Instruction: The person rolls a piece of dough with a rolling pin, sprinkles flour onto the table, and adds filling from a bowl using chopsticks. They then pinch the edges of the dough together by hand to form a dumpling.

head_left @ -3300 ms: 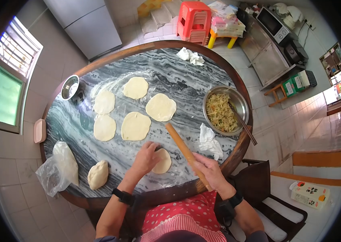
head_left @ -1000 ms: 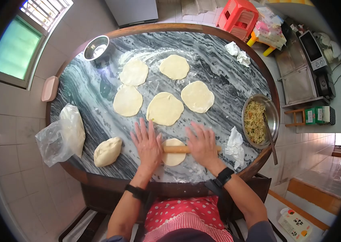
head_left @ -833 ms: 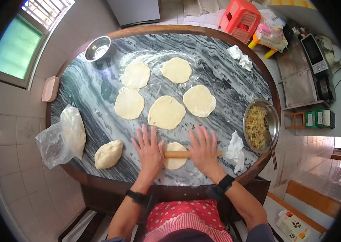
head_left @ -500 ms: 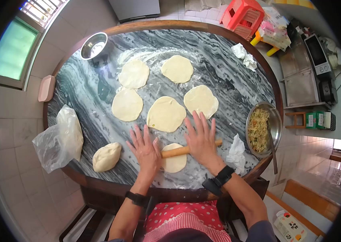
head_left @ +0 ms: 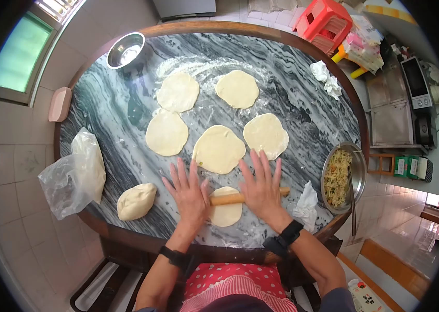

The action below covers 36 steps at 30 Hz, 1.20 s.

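Note:
A wooden rolling pin lies across a small flattened dough piece near the front edge of the marble table. At its left end rests my left hand, fingers stretched out and palm down. Over its right part lies my right hand, also flat with the fingers spread. Just beyond my hands is a rolled dough round, and another round sits by my right fingertips. Farther back are more rounds. A thick dough lump sits to the left of my left hand.
At the right edge stands a metal bowl of filling with chopsticks, beside a crumpled tissue. A plastic bag with dough lies at the left edge. An empty metal bowl is at the back left, more tissues at the back right.
The whole view has shifted slightly. Both hands remain spread on the rolling pin, which lies at a slightly flatter angle across the small dough piece.

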Each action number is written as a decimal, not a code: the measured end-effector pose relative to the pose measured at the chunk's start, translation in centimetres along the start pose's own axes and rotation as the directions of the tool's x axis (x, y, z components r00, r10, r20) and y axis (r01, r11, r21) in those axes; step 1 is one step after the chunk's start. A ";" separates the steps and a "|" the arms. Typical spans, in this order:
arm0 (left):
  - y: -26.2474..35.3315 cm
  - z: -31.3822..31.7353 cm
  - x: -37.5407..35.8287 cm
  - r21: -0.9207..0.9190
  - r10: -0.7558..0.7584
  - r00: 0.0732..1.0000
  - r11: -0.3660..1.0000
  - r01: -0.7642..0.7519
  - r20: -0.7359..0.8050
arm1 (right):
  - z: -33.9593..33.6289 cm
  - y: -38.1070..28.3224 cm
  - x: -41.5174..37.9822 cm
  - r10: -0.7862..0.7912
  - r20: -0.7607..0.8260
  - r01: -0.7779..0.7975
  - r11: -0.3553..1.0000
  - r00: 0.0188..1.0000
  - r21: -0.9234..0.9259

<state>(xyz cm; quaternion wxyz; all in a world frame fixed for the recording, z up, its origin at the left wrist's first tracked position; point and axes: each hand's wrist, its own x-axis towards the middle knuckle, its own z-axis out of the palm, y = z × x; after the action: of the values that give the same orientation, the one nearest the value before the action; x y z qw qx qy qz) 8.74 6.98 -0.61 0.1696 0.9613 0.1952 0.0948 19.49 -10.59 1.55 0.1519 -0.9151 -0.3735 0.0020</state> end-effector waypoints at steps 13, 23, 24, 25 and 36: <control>0.0 -0.3 3.9 -0.028 -0.082 0.991 0.996 0.080 -0.102 | 0.8 0.5 3.5 0.052 -0.099 -0.052 0.999 0.994 0.004; -0.5 -3.7 -2.8 -0.459 0.093 0.977 0.871 -0.173 -0.190 | -1.5 1.8 -4.2 -0.135 0.089 0.118 0.978 0.987 0.174; -0.4 -3.8 -3.3 -0.512 0.121 0.987 0.845 -0.156 -0.101 | -1.3 2.0 -4.2 -0.129 0.083 0.113 0.979 0.988 0.170; -0.4 -3.6 -3.8 -0.512 0.128 0.986 0.843 -0.163 -0.103 | -1.0 2.2 -4.1 -0.134 0.055 0.118 0.965 0.989 0.234; 1.9 -2.0 1.1 -0.341 0.153 0.970 0.937 -0.081 0.188 | -4.7 0.4 -8.4 0.436 0.011 -0.316 0.635 0.900 0.705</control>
<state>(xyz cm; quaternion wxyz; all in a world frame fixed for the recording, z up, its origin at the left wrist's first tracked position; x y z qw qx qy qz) 9.91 6.36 2.03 0.3422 0.9337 0.0995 0.0333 14.30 -17.91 5.01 0.5077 -0.8455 -0.1325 0.0993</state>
